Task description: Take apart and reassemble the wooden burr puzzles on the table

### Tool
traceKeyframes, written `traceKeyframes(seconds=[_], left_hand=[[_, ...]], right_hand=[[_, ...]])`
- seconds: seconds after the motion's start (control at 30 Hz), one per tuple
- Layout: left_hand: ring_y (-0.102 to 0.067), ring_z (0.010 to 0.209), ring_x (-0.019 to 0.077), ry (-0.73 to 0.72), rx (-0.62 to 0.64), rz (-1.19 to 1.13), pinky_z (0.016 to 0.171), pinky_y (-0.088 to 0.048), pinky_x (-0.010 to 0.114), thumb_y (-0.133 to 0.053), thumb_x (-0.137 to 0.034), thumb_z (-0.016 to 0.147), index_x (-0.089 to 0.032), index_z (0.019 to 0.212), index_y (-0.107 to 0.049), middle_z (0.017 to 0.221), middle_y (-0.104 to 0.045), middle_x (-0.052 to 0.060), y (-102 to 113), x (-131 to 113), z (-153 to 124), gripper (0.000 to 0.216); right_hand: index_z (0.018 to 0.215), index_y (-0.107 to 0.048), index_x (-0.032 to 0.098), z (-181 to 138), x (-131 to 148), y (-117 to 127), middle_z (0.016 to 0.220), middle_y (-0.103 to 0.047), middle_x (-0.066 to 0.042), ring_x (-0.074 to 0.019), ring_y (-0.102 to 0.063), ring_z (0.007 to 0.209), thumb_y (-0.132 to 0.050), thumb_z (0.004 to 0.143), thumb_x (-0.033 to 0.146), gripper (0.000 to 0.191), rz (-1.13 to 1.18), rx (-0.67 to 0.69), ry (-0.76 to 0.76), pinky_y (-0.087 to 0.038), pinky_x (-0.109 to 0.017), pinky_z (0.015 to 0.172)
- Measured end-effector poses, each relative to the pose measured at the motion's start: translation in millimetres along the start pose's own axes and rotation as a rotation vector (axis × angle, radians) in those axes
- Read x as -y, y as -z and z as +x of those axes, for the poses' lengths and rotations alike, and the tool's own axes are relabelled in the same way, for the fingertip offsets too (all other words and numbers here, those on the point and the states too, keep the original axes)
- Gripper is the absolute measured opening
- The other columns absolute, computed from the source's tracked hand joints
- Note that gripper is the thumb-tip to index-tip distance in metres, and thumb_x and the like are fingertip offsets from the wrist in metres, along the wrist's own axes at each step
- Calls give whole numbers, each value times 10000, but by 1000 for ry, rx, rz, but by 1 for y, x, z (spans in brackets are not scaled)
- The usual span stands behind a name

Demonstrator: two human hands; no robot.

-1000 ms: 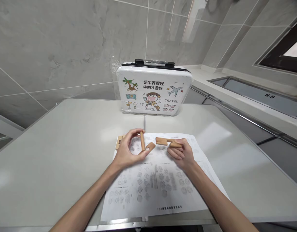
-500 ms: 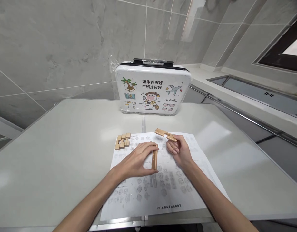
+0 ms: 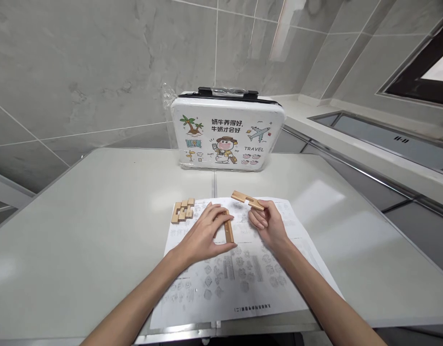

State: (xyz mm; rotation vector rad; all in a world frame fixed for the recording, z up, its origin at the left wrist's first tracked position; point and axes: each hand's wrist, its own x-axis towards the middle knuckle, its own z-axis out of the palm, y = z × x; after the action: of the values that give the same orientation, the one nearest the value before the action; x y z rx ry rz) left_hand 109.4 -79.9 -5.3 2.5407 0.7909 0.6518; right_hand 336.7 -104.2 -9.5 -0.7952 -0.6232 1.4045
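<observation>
My left hand is closed around a wooden puzzle piece, with the thumb at its near end and fingers over its far end. Part of what lies behind these fingers is hidden. Held between the fingers and thumb of my right hand is a notched wooden puzzle piece, slanting up to the left above the paper. Beneath both hands lies a printed sheet with small diagrams. Several more notched wooden pieces sit together at the sheet's far left corner.
A white case with cartoon prints and plastic wrap stands at the back of the pale table. Behind it rises a grey tiled wall. To the right runs a counter with a recessed dark panel.
The fingers of my left hand have shifted on the wooden piece, which has turned slightly, its far end leaning left. My right hand and its piece have hardly moved.
</observation>
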Motion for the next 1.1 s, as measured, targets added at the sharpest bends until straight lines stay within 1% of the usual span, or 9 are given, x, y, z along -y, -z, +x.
traceKeyframes(seconds=[0.13, 0.23, 0.3, 0.43, 0.57, 0.7, 0.87, 1.0, 1.1], left_hand=[[-548, 1357, 365, 55, -84, 54, 1142, -508, 574, -804, -436, 894, -244, 1415, -600, 1430, -570, 161, -2, 5, -1, 591], [-537, 1365, 374, 85, -100, 88, 1134, -508, 581, -763, -427, 930, -243, 1396, -611, 1437, -556, 166, -3, 7, -1, 524], [-509, 1398, 378, 114, -103, 99, 1156, -487, 590, -727, -418, 958, -234, 1400, -603, 1460, -538, 171, -4, 8, -1, 495], [-476, 1443, 370, 148, -112, 75, 1193, -453, 589, -684, -407, 989, -247, 1451, -541, 1512, -514, 161, -5, 10, -2, 509], [-481, 1454, 368, 190, -123, 13, 1190, -459, 585, -687, -449, 992, -263, 1546, -407, 1539, -510, 161, -5, 11, -2, 648], [-481, 1460, 374, 190, -130, -12, 1183, -460, 598, -700, -450, 989, -295, 1588, -317, 1556, -494, 162, -5, 10, -3, 728], [-466, 1483, 364, 165, -131, -32, 1199, -458, 584, -720, -441, 978, -329, 1596, -327, 1575, -482, 140, -6, 10, -3, 741], [-433, 1517, 366, 131, -123, 4, 1218, -442, 586, -724, -465, 976, -328, 1608, -337, 1609, -450, 152, -5, 10, -3, 753], [-416, 1533, 363, 58, -107, 45, 1241, -413, 601, -701, -454, 995, -304, 1583, -393, 1620, -451, 160, -3, 9, -2, 681]], right_hand=[[528, -345, 248, 0, 0, 0, 410, -264, 83, -93, -222, 412, -642, 898, 334, 482, -15, -2, -6, -234, -276, 455], [533, -344, 249, 1, 0, 1, 416, -254, 87, -96, -209, 418, -632, 901, 349, 478, -57, -9, -6, -215, -284, 461], [533, -344, 251, 1, 0, 1, 423, -257, 85, -100, -219, 422, -619, 913, 361, 482, -152, -21, 3, -210, -290, 465], [541, -380, 251, 0, -2, 0, 451, -348, 58, -122, -315, 446, -558, 956, 384, 470, -544, -59, 38, -248, -300, 491], [591, -362, 240, -5, -7, -3, 536, -394, 44, -141, -364, 532, -539, 990, 425, 474, -1061, -82, 180, -260, -305, 545], [629, -344, 239, -9, -13, -8, 554, -418, 39, -157, -395, 551, -520, 1005, 423, 454, -1358, -42, 304, -280, -312, 579], [693, -420, 242, -10, -20, -8, 665, -541, 8, -195, -535, 696, -557, 973, 304, 318, -1472, 1, 422, -352, -312, 647], [735, -410, 248, -9, -27, -4, 729, -548, -8, -209, -531, 744, -528, 1028, 294, 319, -1517, 95, 511, -380, -331, 689], [755, -420, 246, -9, -32, -3, 792, -549, -33, -227, -512, 786, -464, 1072, 252, 320, -1612, 183, 597, -394, -366, 757]])
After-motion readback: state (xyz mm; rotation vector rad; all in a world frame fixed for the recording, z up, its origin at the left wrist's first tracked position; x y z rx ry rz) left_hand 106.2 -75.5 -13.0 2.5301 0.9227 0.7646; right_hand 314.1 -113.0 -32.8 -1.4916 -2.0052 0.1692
